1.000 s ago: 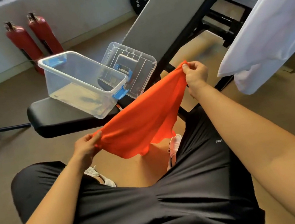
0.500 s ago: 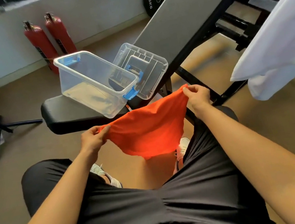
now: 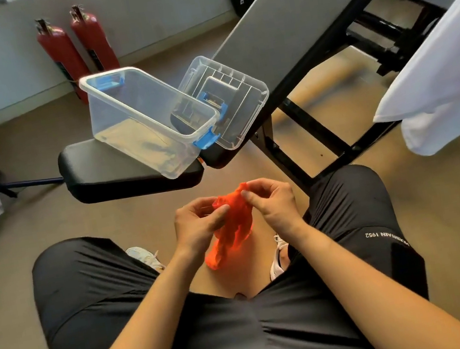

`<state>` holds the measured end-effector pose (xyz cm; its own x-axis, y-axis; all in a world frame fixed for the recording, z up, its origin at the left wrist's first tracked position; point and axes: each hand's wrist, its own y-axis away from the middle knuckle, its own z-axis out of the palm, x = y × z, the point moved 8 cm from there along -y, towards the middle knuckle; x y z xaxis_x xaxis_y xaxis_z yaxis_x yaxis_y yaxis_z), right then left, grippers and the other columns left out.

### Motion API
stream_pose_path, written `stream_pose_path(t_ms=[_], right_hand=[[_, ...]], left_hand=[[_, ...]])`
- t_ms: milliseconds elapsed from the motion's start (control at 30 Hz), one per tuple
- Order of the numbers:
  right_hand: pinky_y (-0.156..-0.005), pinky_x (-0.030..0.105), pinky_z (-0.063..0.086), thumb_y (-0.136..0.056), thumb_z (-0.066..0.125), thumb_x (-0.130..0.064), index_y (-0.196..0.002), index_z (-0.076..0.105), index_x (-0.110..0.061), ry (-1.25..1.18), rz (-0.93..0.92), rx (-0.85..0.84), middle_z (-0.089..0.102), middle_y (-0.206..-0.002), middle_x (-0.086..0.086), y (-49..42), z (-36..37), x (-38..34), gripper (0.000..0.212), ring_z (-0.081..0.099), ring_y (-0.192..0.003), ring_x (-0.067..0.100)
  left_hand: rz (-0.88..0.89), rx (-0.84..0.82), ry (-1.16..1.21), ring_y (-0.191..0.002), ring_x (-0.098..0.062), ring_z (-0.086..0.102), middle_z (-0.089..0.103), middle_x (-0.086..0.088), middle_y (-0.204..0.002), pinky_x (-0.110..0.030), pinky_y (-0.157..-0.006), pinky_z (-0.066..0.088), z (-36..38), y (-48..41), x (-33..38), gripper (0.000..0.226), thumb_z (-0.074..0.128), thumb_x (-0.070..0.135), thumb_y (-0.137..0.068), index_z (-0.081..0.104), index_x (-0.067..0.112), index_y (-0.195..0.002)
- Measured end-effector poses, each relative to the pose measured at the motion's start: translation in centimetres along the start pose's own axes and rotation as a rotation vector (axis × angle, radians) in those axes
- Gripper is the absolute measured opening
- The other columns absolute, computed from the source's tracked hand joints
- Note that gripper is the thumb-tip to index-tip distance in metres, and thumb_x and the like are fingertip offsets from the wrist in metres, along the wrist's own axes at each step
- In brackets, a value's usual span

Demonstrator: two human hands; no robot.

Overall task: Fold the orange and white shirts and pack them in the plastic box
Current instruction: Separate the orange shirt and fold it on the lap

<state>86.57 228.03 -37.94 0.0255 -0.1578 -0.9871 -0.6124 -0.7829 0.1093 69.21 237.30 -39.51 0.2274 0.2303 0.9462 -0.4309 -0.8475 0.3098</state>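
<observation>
The left hand (image 3: 201, 225) and right hand (image 3: 274, 206) met over the knees, and their fingers (image 3: 218, 213) pinched the top of the bright orange fabric shirt (image 3: 230, 229), bunched into a narrow, crumpled strip that hung down between them. Beyond the shirt, the clear plastic box with blue latches (image 3: 133, 120) sat open on the black padded surface (image 3: 119, 178), its clear lid (image 3: 238, 105) leaning just beside it. To the right of the box, the white fabric shirt (image 3: 444, 75) hung draped.

We wear black shorts (image 3: 207, 332) with white lettering reading "1952" at the right of the frame, white sneakers (image 3: 278, 261) below, and our forearms are bare.
</observation>
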Motion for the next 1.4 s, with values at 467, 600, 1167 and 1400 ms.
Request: stream_pose_path(t_ms=[467,600,1167,1400], right_hand=[[-0.081,0.034,0.062,-0.083,0.082,-0.023,-0.098,0.077,-0.016,0.203,-0.061,-0.114,0.076,-0.09,-0.002,3.3,1.3,0.8,0.017,0.073,-0.087,0.013],[-0.085,0.039,0.061,-0.088,0.075,-0.019,-0.101,0.076,-0.013,0.195,-0.08,-0.194,0.076,-0.092,0.002,2.2,0.0,-1.0,0.014,0.072,-0.089,0.017],[-0.093,0.039,0.055,-0.097,0.062,-0.01,-0.117,0.065,0.003,0.085,-0.113,-0.425,0.07,-0.101,0.017,-1.1,-2.5,-8.8,0.024,0.067,-0.097,0.024],[-0.089,0.052,0.059,-0.098,0.064,-0.025,-0.107,0.073,-0.016,0.168,-0.035,0.036,0.074,-0.099,0.01,-3.9,-6.7,-4.9,0.016,0.071,-0.1,0.03]], left_hand=[[-0.054,-0.156,0.23,-0.093,-0.026,0.076,0.079,-0.014,-0.099,-0.03,-0.078,0.061,2.2,3.2,-1.1,0.027,0.055,0.0,-0.096,0.078,0.011,-0.105],[0.008,0.03,0.116,-0.083,-0.025,0.077,0.08,-0.011,-0.087,-0.029,-0.068,0.058,-1.4,2.1,-0.3,0.025,0.058,0.0,-0.095,0.077,0.014,-0.1],[0.227,-0.225,-0.46,-0.083,-0.021,0.072,0.076,0.002,-0.085,-0.049,-0.081,0.06,-0.2,-1.7,-1.6,0.01,0.077,0.016,-0.088,0.076,0.026,-0.089],[0.273,0.041,-0.009,-0.071,-0.003,0.069,0.076,0.009,-0.073,-0.015,-0.071,0.054,-5.6,-1.2,3.4,0.01,0.078,0.009,-0.085,0.075,0.018,-0.085]])
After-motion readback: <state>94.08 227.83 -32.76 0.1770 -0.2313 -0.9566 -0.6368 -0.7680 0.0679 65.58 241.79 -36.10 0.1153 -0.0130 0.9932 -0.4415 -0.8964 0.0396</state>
